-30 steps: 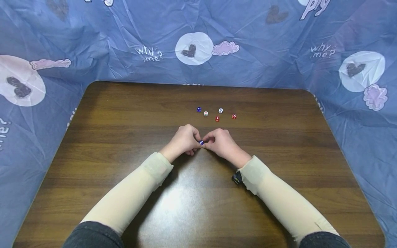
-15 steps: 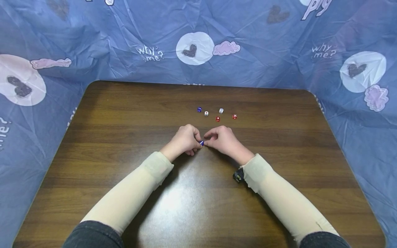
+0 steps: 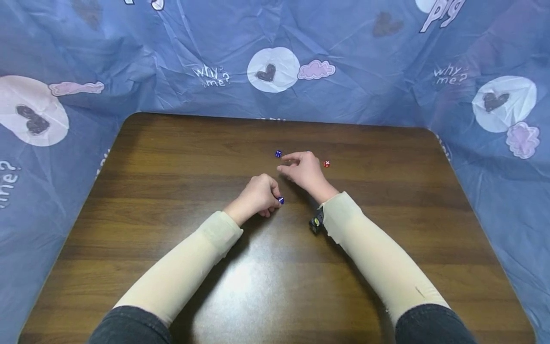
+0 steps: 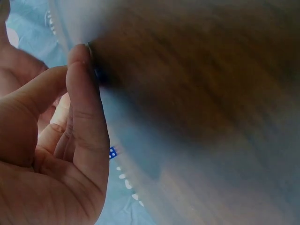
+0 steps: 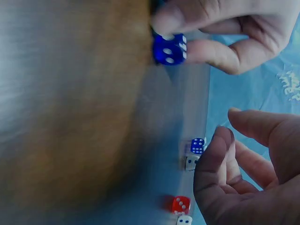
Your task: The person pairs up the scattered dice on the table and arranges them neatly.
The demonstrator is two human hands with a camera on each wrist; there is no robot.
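My left hand (image 3: pixel 258 193) pinches a blue die (image 3: pixel 281 200) between thumb and finger near the table's middle; the right wrist view shows its white pips at close range. Farther back, my right hand (image 3: pixel 307 169) hovers with thumb and fingers apart, nothing between them. Just beyond its fingertips lies another blue die (image 3: pixel 278 154). A white die (image 5: pixel 191 162) sits beside that one in the right wrist view, with a red die (image 5: pixel 181 205) and a second white die (image 5: pixel 184 220) lower down. The right hand hides these white dice in the head view.
A red die (image 3: pixel 327 164) lies to the right of my right hand. The brown wooden table (image 3: pixel 172 157) ends at a rounded back edge, with a blue printed cloth (image 3: pixel 361 86) hanging behind and at both sides.
My right hand has left the blue die at the left fingertips and moved back over the loose dice, covering some of them. My left hand stays in place, pinching its die.
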